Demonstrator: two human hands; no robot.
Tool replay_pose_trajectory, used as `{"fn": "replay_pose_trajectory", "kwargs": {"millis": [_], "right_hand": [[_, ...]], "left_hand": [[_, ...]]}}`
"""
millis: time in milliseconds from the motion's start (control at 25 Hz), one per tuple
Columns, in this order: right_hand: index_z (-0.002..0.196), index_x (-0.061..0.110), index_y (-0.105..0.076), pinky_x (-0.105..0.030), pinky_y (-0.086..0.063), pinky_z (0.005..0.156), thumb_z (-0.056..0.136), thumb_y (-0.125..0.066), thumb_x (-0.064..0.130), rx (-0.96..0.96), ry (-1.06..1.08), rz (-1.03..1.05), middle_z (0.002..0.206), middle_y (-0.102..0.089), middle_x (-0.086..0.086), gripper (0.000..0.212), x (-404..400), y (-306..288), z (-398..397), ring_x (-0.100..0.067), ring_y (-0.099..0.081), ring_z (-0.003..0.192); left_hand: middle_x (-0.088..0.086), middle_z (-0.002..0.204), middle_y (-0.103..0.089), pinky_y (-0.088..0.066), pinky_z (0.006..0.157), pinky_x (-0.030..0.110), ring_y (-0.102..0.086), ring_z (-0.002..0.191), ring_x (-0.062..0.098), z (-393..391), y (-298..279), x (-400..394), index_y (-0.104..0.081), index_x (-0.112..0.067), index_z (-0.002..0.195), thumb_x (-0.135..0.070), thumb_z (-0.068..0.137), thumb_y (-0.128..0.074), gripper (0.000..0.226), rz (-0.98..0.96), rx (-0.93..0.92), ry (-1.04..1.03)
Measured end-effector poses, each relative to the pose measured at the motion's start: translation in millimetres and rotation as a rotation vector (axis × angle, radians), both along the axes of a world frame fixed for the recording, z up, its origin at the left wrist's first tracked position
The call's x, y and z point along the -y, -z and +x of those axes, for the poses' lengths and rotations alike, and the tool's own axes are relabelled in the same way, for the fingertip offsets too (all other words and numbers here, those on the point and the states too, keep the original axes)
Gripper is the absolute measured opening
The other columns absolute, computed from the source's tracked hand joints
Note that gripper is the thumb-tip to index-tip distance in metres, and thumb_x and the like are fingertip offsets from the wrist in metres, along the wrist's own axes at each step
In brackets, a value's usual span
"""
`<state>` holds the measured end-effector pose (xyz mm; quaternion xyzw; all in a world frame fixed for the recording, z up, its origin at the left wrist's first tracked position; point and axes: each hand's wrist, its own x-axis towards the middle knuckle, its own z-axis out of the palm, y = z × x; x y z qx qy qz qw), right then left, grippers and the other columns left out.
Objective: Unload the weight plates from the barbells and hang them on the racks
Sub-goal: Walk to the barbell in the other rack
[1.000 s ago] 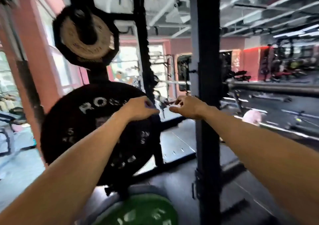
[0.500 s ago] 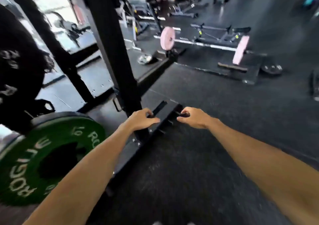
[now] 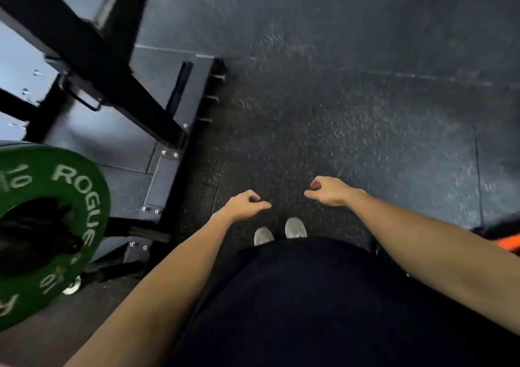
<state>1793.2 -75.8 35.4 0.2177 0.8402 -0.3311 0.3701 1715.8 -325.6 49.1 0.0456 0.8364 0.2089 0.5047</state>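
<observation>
Swinging down from the rack, the view now drops to the floor point(image 3: 351, 99); the green plate point(image 3: 56, 226) hangs on its peg at far left, so fetching another looks next. Left hand point(image 3: 243, 206) and right hand point(image 3: 327, 190) hover apart, fingers loosely curled, holding nothing.

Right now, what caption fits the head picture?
Both empty hands, left hand and right hand, hover over the floor beside a green plate.

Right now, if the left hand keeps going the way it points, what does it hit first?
Likely nothing but the black rubber floor. The left hand, loosely curled and holding nothing, points forward and down over bare floor. The rack's base and the green 10 plate lie off to its left. Depth is unclear.
</observation>
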Motion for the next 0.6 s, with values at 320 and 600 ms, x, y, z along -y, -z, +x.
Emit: {"fn": "replay_pose_trajectory", "kwargs": {"millis": [320,600], "right_hand": [[0.113,0.018,-0.059,-0.033,-0.042,0.089,0.09,-0.056,0.046,0.184,0.291,0.002,0.123,-0.06,-0.006,0.036,7.4,38.6,84.9,-0.025,-0.055,0.11],[0.112,0.017,-0.061,-0.032,-0.041,0.092,0.09,-0.057,0.041,0.162,0.317,-0.015,0.122,-0.061,-0.006,0.033,-40.3,50.7,56.8,-0.025,-0.055,0.113]], "left_hand": [[-0.001,0.132,-0.057,-0.043,0.093,0.033,-0.054,0.117,0.021,30.9,56.9,17.6,-0.059,-0.024,0.122,-0.064,0.085,-0.051,0.055,-0.126,0.174,0.334],[0.004,0.133,-0.056,-0.044,0.092,0.034,-0.054,0.117,0.024,-43.3,73.9,-45.6,-0.056,-0.018,0.124,-0.056,0.092,-0.047,0.051,-0.239,0.172,0.56]]}}
